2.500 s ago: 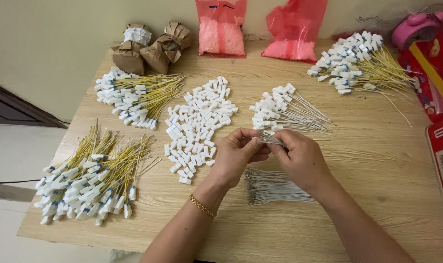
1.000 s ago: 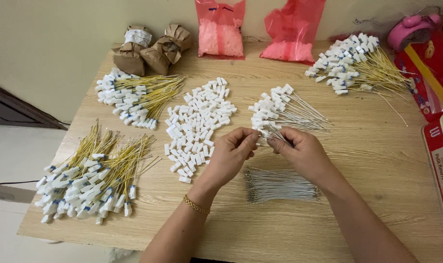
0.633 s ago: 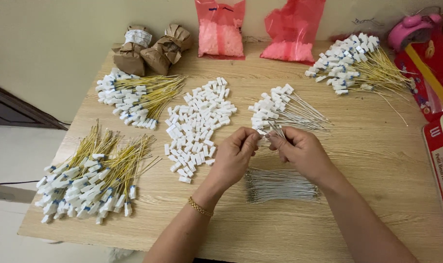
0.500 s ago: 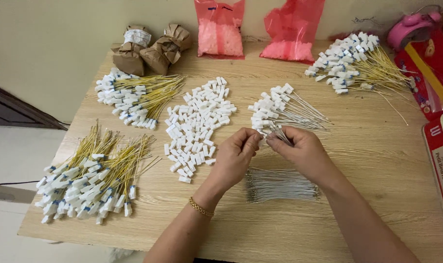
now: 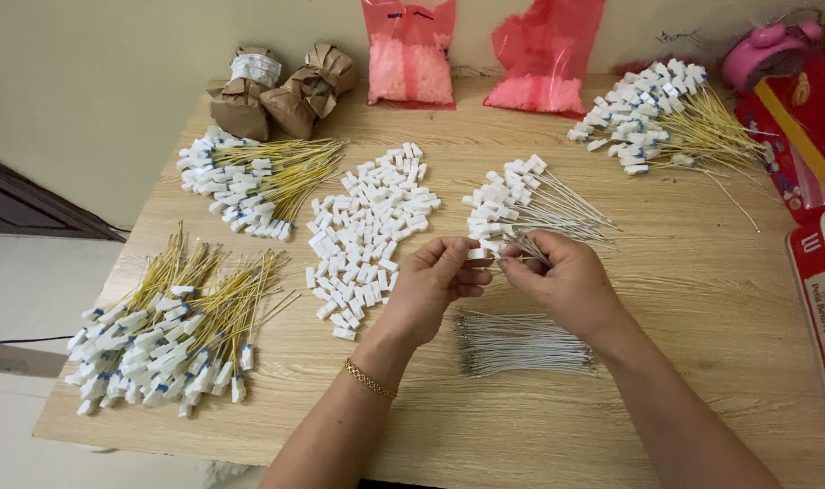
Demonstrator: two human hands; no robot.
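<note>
1. Head view: my left hand (image 5: 435, 281) pinches a small white connector (image 5: 477, 254) between thumb and fingers, closed tight on it.
2. My right hand (image 5: 564, 279) is closed on a thin grey wire (image 5: 521, 244), its tip level with the connector. Both hands meet just above the table (image 5: 702, 299), in front of the pile of finished grey-wire pieces (image 5: 521, 195).
3. Doing it well, my call: keep the connector square to the wire, grip the wire close to its tip so it doesn't buckle, push straight in. Whether it is seated I can't tell, fingers cover the joint.
4. Bare grey wires (image 5: 521, 344) lie bundled just under my right wrist, near enough to snag with the forearm.
5. Loose white connectors (image 5: 367, 226) spread left of my left hand, easy reach.
6. Yellow-wire bundles with white ends: near left (image 5: 172, 335), far left (image 5: 249, 177), far right (image 5: 666, 113). All well apart from the hands.
7. Back edge: brown paper bags (image 5: 281, 86), two pink plastic bags (image 5: 412, 54). Right edge: red box (image 5: 820, 290), pink object (image 5: 775, 50).
8. Nothing blocks the hands; only the finished pile just behind the fingertips crowds the work.
</note>
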